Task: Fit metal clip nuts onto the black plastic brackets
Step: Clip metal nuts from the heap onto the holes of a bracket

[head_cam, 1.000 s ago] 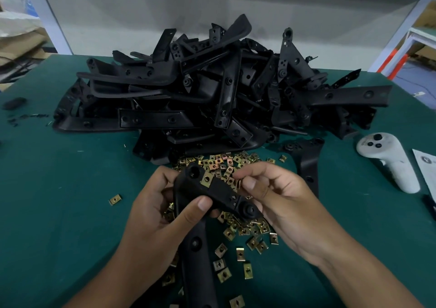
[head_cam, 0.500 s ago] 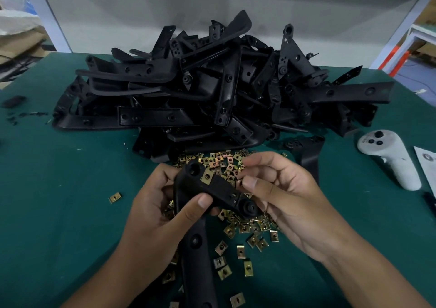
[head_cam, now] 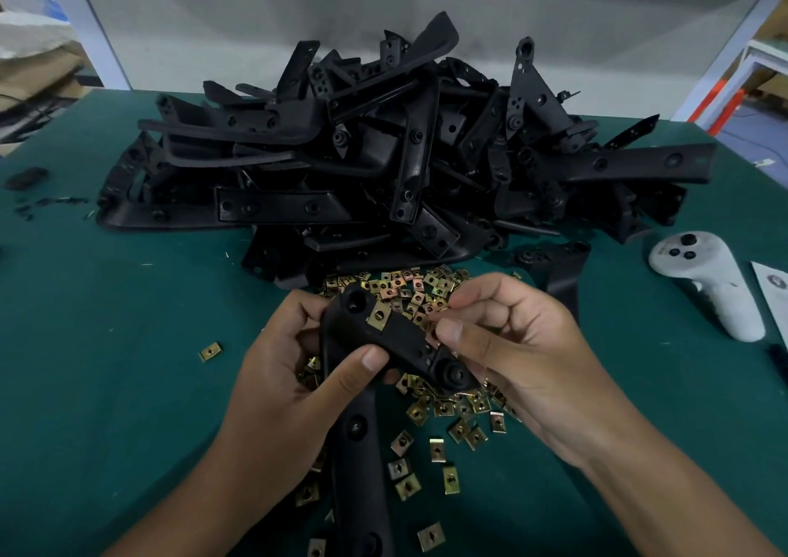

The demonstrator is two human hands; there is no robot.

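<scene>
The left hand [head_cam: 290, 386] grips a black plastic bracket [head_cam: 396, 343] above the green table [head_cam: 106, 364], its thumb pressing on top. One clip nut [head_cam: 378, 317] already sits on the bracket's upper edge. The right hand [head_cam: 524, 364] pinches another clip nut [head_cam: 431, 337] against the bracket. Loose clip nuts [head_cam: 435, 441] lie below, in front of the bracket pile [head_cam: 383, 164].

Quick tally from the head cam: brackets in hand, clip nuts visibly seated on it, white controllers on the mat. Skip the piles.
held bracket: 1
clip nut seated on it: 1
white controller: 1
Total: 3
</scene>
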